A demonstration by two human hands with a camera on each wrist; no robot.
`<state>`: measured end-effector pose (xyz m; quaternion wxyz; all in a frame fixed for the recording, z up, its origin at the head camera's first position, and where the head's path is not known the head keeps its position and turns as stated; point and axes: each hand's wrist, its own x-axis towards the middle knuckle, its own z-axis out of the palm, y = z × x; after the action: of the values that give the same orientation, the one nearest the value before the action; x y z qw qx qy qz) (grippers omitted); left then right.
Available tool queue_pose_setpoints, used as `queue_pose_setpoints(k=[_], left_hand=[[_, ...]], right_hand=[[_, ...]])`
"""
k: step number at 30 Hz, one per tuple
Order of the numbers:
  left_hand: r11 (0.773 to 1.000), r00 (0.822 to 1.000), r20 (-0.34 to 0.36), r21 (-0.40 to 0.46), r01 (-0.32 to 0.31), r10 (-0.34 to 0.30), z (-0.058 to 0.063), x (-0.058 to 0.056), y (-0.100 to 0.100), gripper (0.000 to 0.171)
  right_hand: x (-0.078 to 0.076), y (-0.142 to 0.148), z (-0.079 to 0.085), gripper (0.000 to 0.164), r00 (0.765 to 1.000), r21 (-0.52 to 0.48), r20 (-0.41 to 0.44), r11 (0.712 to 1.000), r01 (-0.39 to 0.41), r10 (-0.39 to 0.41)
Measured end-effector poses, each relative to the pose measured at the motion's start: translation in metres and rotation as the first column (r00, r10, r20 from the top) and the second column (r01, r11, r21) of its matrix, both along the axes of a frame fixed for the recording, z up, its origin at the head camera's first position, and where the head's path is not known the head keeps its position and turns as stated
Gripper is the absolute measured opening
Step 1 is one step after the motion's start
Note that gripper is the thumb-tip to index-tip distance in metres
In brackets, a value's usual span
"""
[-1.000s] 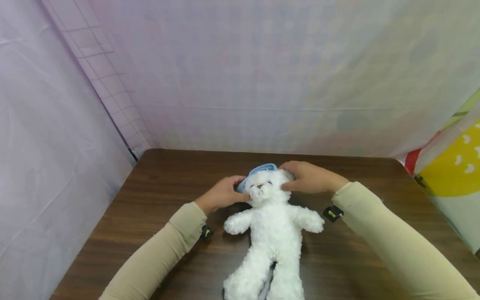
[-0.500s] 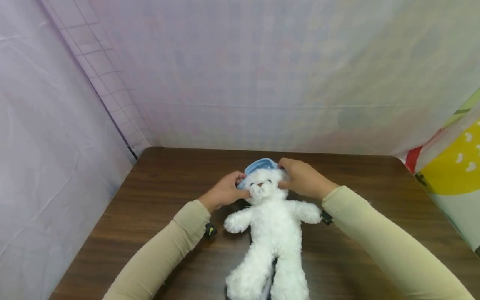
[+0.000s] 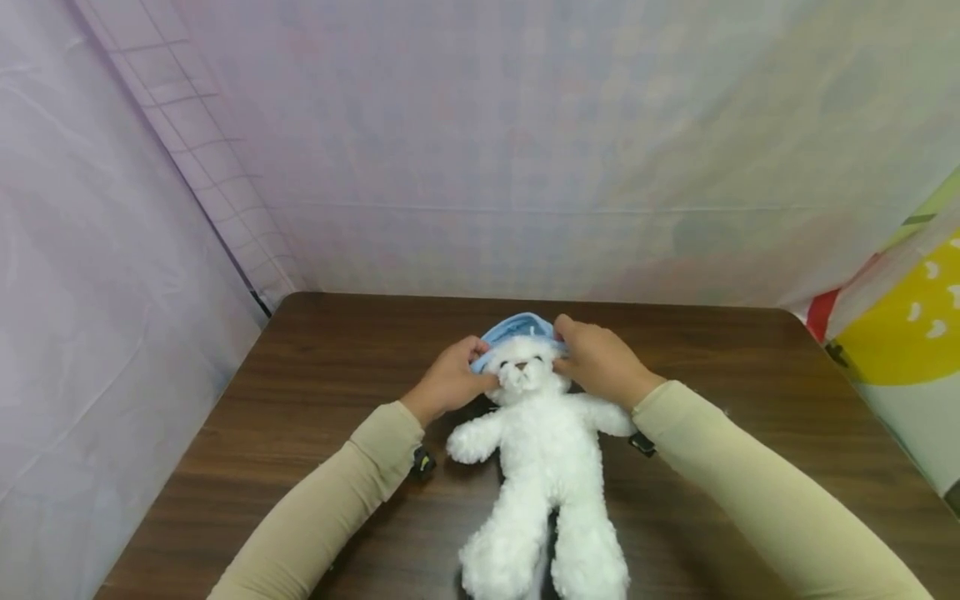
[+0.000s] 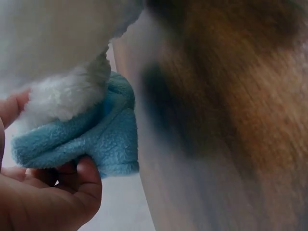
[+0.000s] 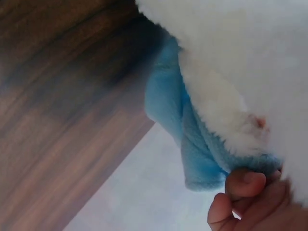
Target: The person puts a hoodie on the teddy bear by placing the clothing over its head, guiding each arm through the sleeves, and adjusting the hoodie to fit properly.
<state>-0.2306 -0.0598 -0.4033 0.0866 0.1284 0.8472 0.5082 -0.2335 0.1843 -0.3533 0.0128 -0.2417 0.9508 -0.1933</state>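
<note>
On a dark wood-grain tabletop, as shown in the head view, a white plush teddy bear is laid on its back, its legs pointed toward the wearer. A light blue fleece hat is fitted about the top of the bear's head, its rim just above the eyes. By the left hand, the rim is gripped at the left of the bear's head; by the right hand, it is gripped at the right. A pale curtain is hung beyond the bear's head. In the left wrist view, the hat's folded edge is held above curled fingers, while the thumb is set apart from them against the bear's fur, so that edge and fur are caught between. In the right wrist view, the hat's edge is held at bent fingers below the bear's head; the thumb is mostly hidden by white fur, and how tightly the grip is closed cannot be told.
</note>
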Motion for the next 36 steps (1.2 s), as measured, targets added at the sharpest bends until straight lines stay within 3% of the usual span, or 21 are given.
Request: queue_pose_setpoints(k=[6,13,17,21,24,27,30,33,36], left_hand=[[0.999,0.988,-0.157,-0.041,0.004,-0.011,-0.005,0.0,0.001,0.018],[0.996,0.96,-0.279,-0.087,0.001,-0.025,-0.01,0.0,0.004,0.023],[0.996,0.951,-0.307,-0.088,0.012,-0.039,-0.012,0.003,0.006,0.03],[0.987,0.931,-0.356,-0.157,0.02,-0.076,-0.013,0.01,0.005,0.027],[0.971,0.932,-0.342,-0.237,0.036,-0.118,-0.009,0.019,0.004,0.02],[0.939,0.935,-0.316,-0.34,0.049,-0.163,-0.005,0.03,0.004,0.052],[0.906,0.911,-0.36,-0.423,0.034,-0.203,-0.001,0.038,0.005,0.073],[0.873,0.875,-0.412,-0.486,0.024,-0.254,0.002,0.043,0.006,0.08],[0.843,0.863,-0.4,-0.536,0.053,-0.309,0.005,0.046,0.006,0.086]], right_hand=[[0.002,0.001,-0.007,0.019,0.994,-0.017,-0.102,0.999,-0.034,0.032],[0.006,0.0,-0.014,0.021,0.975,-0.032,-0.224,0.999,-0.013,0.005],[0.008,0.0,-0.017,0.019,0.968,-0.027,-0.249,1.0,-0.008,0.002],[0.011,0.004,-0.015,0.008,0.976,0.007,-0.215,0.999,-0.046,0.046],[0.017,0.01,-0.011,0.039,0.984,0.074,-0.153,0.994,-0.078,0.088],[0.021,0.015,-0.008,0.068,0.984,0.153,-0.129,0.983,-0.105,0.126],[0.025,0.017,-0.005,0.078,0.979,0.175,-0.119,0.974,-0.145,0.167],[0.029,0.018,-0.003,0.087,0.974,0.164,-0.073,0.966,-0.201,0.215],[0.033,0.019,-0.002,0.095,0.97,0.171,-0.022,0.957,-0.233,0.24]])
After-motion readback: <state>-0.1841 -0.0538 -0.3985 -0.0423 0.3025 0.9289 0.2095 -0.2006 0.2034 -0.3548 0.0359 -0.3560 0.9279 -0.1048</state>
